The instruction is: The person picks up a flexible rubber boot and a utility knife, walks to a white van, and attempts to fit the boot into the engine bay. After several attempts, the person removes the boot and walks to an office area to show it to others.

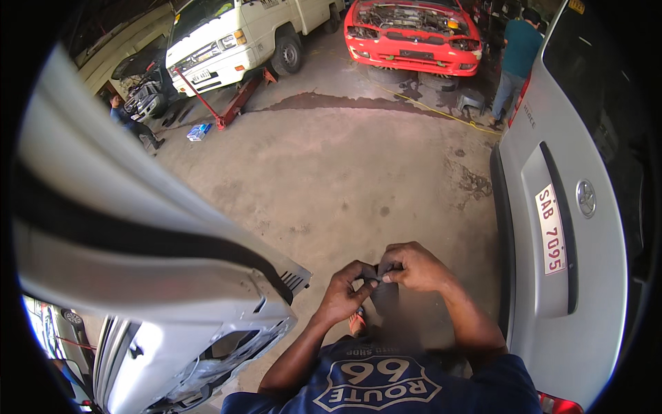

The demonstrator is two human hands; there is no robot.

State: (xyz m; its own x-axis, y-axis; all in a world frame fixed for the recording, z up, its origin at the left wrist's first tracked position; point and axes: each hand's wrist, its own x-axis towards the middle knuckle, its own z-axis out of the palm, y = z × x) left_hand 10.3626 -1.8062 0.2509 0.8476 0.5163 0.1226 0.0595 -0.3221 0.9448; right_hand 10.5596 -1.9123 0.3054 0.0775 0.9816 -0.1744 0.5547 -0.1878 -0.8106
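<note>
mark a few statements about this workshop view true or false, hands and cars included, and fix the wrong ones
1. The left hand and right hand are close together. True.
2. The right hand rests on the silver vehicle at the right. False: it is beside the left hand, apart from that vehicle.
3. The red car has its engine bay exposed. True.
4. The silver vehicle carries no licence plate. False: a white plate with red characters is mounted on it.
5. A red floor jack stands at the front of the white vehicle. True.
</note>
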